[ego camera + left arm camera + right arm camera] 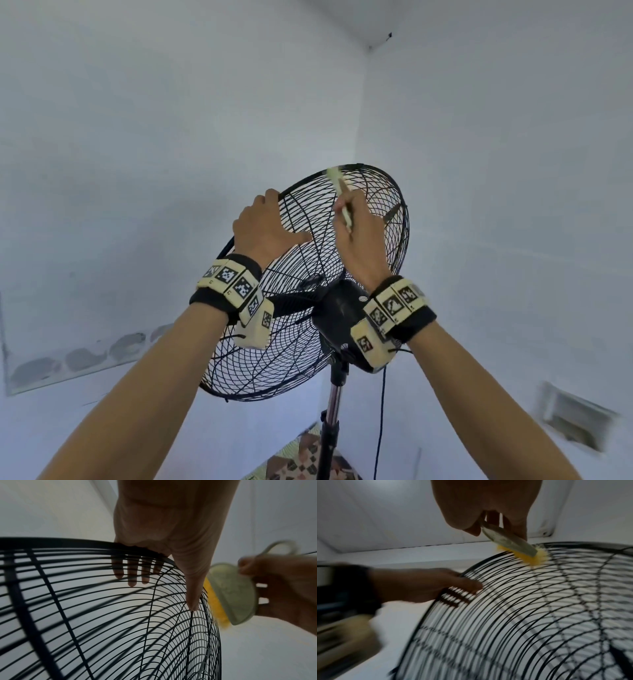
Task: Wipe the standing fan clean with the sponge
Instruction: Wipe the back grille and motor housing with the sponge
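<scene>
The standing fan (308,291) stands in a corner between 2 pale walls (137,120), its black wire cage tilted up, with the motor housing (342,315) and chrome pole (334,404) below the wrists and a cord (380,428) hanging beside the pole. The left hand (263,226) grips the cage's upper-left rim, fingers hooked over it and thumb lying on the wires. The right hand (359,233) grasps the sponge (339,192), whose yellow side presses on the wires near the top rim; patterned floor (301,462) shows beneath.

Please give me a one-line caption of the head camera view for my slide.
Left hand steadies the black fan guard at its rim while the right hand wipes its top with a sponge.
</scene>
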Available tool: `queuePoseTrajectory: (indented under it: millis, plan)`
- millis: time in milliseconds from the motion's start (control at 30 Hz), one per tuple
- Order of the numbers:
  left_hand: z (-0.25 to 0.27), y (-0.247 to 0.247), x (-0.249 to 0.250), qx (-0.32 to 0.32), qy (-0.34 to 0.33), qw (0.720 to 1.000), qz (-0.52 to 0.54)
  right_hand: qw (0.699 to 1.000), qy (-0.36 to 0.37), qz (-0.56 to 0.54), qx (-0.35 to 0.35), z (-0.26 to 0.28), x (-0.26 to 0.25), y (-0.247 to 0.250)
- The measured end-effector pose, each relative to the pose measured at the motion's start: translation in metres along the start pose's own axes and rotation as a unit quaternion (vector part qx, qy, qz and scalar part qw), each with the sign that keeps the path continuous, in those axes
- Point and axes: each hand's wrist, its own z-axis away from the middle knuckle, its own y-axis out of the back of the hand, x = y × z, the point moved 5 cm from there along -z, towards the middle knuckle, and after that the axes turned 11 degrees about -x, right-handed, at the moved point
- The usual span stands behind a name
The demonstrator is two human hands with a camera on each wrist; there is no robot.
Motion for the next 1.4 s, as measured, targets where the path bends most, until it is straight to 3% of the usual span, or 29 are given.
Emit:
queuePoseTrajectory:
  millis: [67,100,167,267,333,400,533,600,700,733,800,933,967,1033,1100,1167,1233,1333,1400]
  plan:
    - [-0.001,0.000,-0.002,0.008,-0.001,1.000,0.001,0.994,0.062,-0.022,-0.091,0.021,-0.015,-0.017]
    - [-0.002,-0.001,-0.002,0.009,-0.004,1.000,0.001,0.992,0.072,-0.028,-0.102,0.026,-0.017,-0.017]
    - [-0.003,-0.001,-0.002,0.004,-0.009,1.000,-0.001,0.998,0.056,-0.019,-0.033,0.020,-0.005,0.002]
    - [-0.002,0.000,0.002,-0.003,-0.020,1.000,-0.007,0.988,-0.047,0.013,0.146,0.003,0.028,0.042]
    - [-0.003,0.001,0.002,-0.005,-0.024,1.000,-0.003,0.978,-0.086,0.022,0.187,0.000,0.038,0.044]
    - [-0.006,0.002,-0.001,-0.012,-0.032,0.999,0.007,0.987,-0.050,0.020,0.150,0.007,0.027,0.025]
    - [-0.016,0.006,-0.009,-0.030,-0.052,0.998,0.022,0.999,0.041,-0.024,0.002,0.032,0.003,-0.008]
    - [-0.021,0.006,-0.008,-0.042,-0.065,0.996,0.035,0.997,0.018,-0.015,0.069,0.025,0.014,0.008]
    - [-0.032,0.007,-0.006,-0.065,-0.077,0.993,0.054,0.968,-0.048,-0.006,0.248,0.004,0.046,0.045]
    - [-0.036,0.007,-0.005,-0.072,-0.080,0.992,0.058,0.963,-0.068,-0.007,0.261,-0.001,0.053,0.047]
    - [-0.045,0.006,-0.005,-0.089,-0.086,0.990,0.061,0.973,-0.082,-0.013,0.216,-0.006,0.047,0.033]
    - [-0.062,0.002,-0.012,-0.105,-0.068,0.990,0.063,0.996,0.066,-0.040,0.035,0.012,0.008,-0.025]
    - [-0.064,0.001,-0.014,-0.104,-0.058,0.991,0.055,0.997,0.068,-0.024,0.032,0.016,0.010,-0.027]
    - [-0.069,-0.001,-0.016,-0.098,-0.049,0.993,0.038,0.994,-0.003,-0.027,0.110,0.015,0.027,-0.007]
    - [-0.068,-0.004,-0.011,-0.095,-0.049,0.994,0.014,0.969,-0.087,-0.047,0.228,0.015,0.050,0.019]
    - [-0.064,-0.011,-0.002,-0.079,-0.045,0.995,-0.037,0.949,-0.122,-0.054,0.287,0.013,0.066,0.028]
    - [-0.054,-0.015,0.010,-0.046,-0.041,0.995,-0.078,0.957,-0.104,-0.043,0.266,0.011,0.063,0.014]
    - [-0.050,-0.022,0.007,-0.004,-0.019,0.997,-0.078,0.992,0.024,0.004,0.120,0.022,0.038,-0.026]
    - [-0.048,-0.021,0.001,0.012,-0.013,0.998,-0.067,0.995,0.067,-0.014,0.070,0.030,0.033,-0.031]
